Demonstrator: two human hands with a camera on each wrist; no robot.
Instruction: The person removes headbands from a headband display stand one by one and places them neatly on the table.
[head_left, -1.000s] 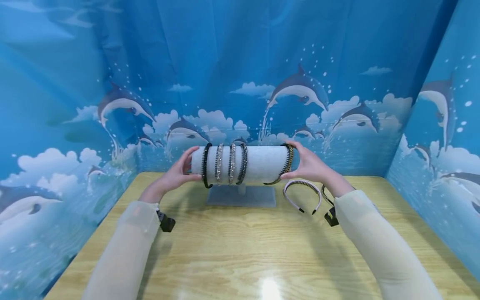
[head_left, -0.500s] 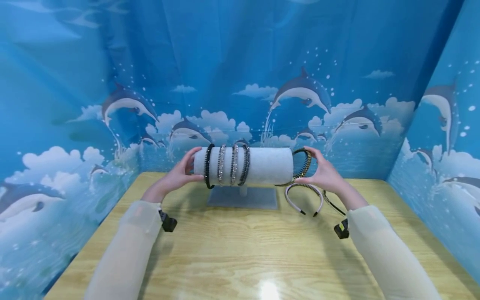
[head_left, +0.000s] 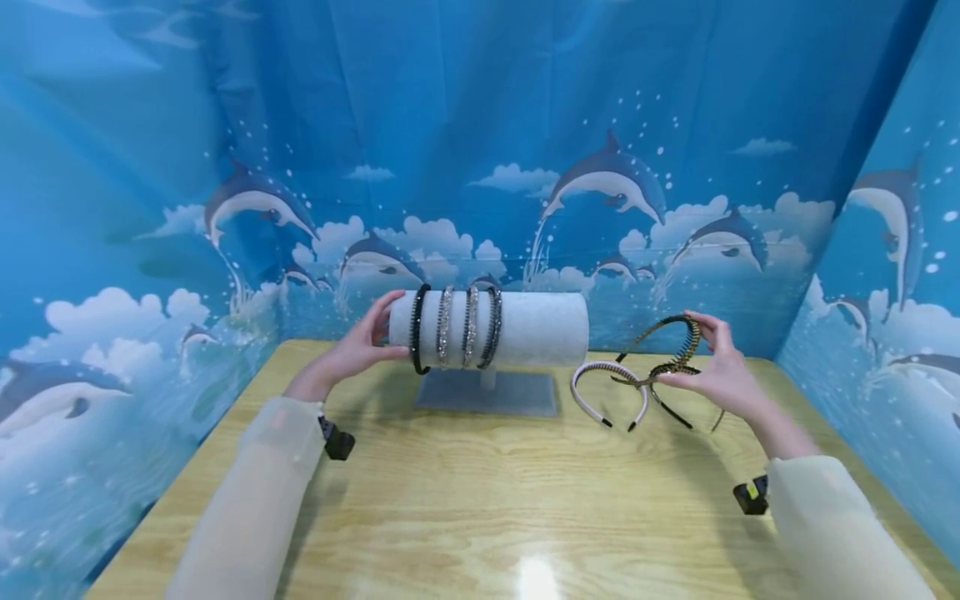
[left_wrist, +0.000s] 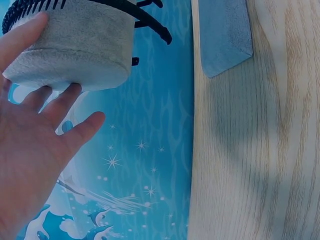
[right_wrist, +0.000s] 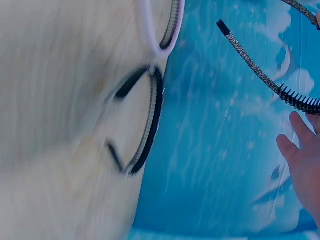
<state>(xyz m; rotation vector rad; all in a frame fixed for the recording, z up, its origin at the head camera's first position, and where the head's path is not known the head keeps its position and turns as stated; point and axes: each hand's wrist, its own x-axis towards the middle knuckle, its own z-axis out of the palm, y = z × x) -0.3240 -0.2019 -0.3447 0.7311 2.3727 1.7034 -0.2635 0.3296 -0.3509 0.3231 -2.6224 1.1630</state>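
Note:
A pale grey padded roll (head_left: 543, 327) on a headband display stand carries several headbands: a black one (head_left: 417, 333), two glittery silver ones, and a dark sparkly one (head_left: 492, 333). My left hand (head_left: 358, 346) holds the roll's left end, thumb in front; in the left wrist view, the left hand's (left_wrist: 40, 135) fingertips touch its end face. To the right, clear of the roll, my right hand (head_left: 726, 377) pinches a gold-and-black toothed headband (head_left: 688, 346) above the table. The right wrist view shows one dark-tipped end of that headband (right_wrist: 252, 66) hanging free.
A pale lilac headband (head_left: 581, 393) lies on the wooden table (head_left: 480, 500) right of the stand's grey base (head_left: 487, 400). Beside it lies a black headband (head_left: 675, 411), partly behind the held one. A blue dolphin-print curtain (head_left: 480, 125) closes off the back and sides.
The gold-and-black headband has come off the roll's right end and moved right and slightly down with my right hand. My left hand stays on the left end.

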